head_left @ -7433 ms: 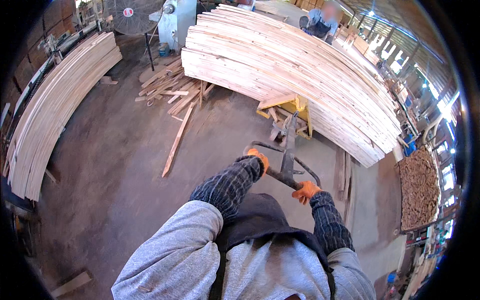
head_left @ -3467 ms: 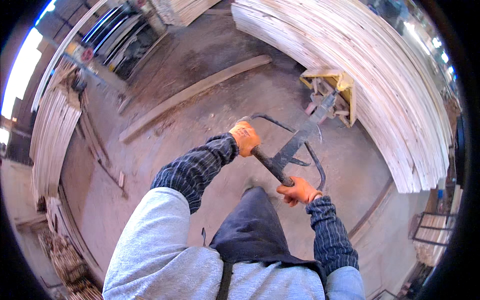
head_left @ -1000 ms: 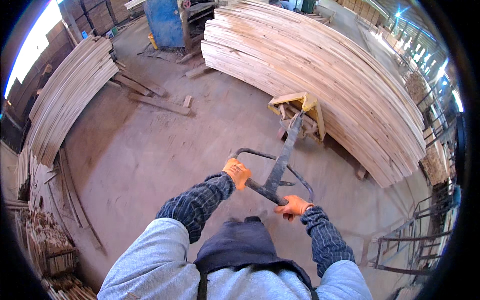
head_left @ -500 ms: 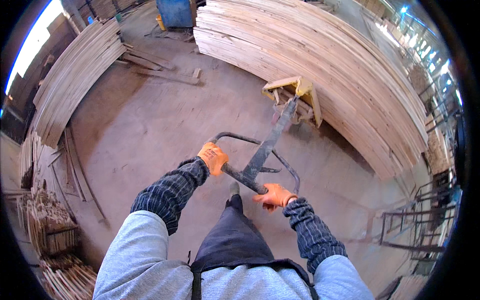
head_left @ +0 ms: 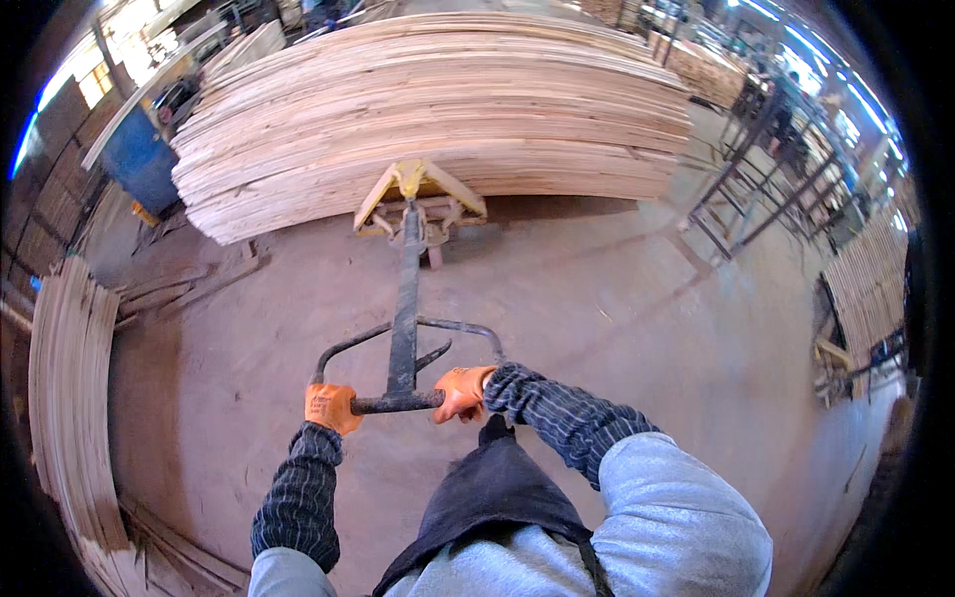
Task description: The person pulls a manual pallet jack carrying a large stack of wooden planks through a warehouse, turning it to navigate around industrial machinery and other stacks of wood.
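Both hands wear orange gloves and grip the crossbar of a black pallet jack handle (head_left: 403, 328). My left hand (head_left: 333, 408) is wrapped round the bar's left end. Closed on its right end is my right hand (head_left: 462, 394). A small lever (head_left: 433, 355) sticks out beside the shaft, inside the handle loop. Ahead, the shaft joins the worn yellow pallet jack head (head_left: 410, 179), which stands against a long, tall stack of pale boards (head_left: 438, 109). The jack's forks are hidden under the stack.
Another stack of boards (head_left: 75, 378) stands at the left, with loose planks (head_left: 189, 289) on the floor near it. A blue bin (head_left: 139, 159) is at the far left. Dark metal frames (head_left: 756, 189) stand at the right, near more stacked wood (head_left: 870, 289).
The view has swung to the right. The handle, which slanted up to the right, now points nearly straight ahead. Both hands keep hold of the bar.
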Demonstrator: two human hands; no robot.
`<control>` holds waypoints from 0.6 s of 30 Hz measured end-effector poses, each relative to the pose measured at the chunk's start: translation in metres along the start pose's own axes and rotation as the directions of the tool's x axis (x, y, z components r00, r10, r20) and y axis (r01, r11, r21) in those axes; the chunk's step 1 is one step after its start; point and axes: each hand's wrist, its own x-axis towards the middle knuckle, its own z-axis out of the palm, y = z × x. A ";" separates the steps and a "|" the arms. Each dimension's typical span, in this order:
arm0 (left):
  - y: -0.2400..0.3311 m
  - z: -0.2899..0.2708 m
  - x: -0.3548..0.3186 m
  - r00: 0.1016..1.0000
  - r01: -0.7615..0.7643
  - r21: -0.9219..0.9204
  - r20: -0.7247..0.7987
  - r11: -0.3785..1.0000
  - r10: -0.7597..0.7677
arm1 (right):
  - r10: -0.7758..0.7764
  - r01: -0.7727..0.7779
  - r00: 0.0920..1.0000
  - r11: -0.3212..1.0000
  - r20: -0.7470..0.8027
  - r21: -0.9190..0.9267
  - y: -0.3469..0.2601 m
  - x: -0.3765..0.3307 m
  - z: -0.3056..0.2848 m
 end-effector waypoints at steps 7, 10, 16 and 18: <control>-0.001 0.014 -0.002 1.000 0.007 -0.025 -0.023 1.000 -0.008 | -0.002 0.001 1.000 0.997 0.010 0.083 0.002 -0.005 0.008; 0.000 0.011 -0.007 0.999 0.019 0.007 0.041 1.000 -0.020 | 0.018 -0.017 0.999 0.999 -0.026 0.038 0.004 -0.003 0.014; 0.001 0.018 -0.012 0.997 -0.037 0.051 -0.070 0.998 0.040 | -0.047 0.047 0.998 0.999 -0.037 -0.004 0.010 -0.001 0.019; -0.001 0.017 -0.016 0.997 -0.015 0.056 -0.081 0.998 0.019 | -0.048 0.045 0.996 0.999 -0.081 -0.028 0.007 -0.001 0.020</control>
